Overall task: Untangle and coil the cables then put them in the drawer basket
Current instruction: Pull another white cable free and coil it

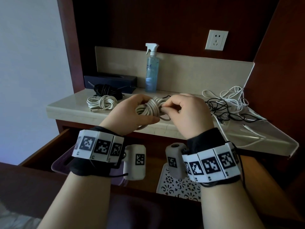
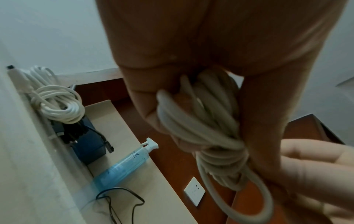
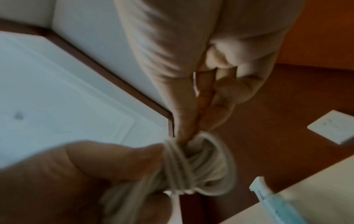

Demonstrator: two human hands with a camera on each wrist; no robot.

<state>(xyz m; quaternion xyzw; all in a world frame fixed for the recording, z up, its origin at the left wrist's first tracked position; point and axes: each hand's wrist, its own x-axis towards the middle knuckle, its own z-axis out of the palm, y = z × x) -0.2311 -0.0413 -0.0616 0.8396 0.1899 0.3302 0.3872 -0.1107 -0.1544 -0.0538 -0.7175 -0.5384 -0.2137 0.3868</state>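
Cream coiled cable (image 1: 152, 107) is held above the surface (image 1: 74, 109), front edge. Left hand (image 1: 132, 111) grips the bundle; right hand (image 1: 186, 111) pinches a wrap turn at 3 o'clock. White basket (image 1: 178, 187) sits in the open drawer (image 1: 54, 142) at 6 o'clock.

Left hand (image 1: 132, 111) and right hand (image 1: 186, 113) grip coiled white cable (image 1: 151, 108).

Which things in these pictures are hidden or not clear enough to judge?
- Head view: drawer basket interior, covered by the wrists.
- Head view: free end of the held white cable, hidden by the left hand and right hand.
- Right wrist view: pinch point blurred.
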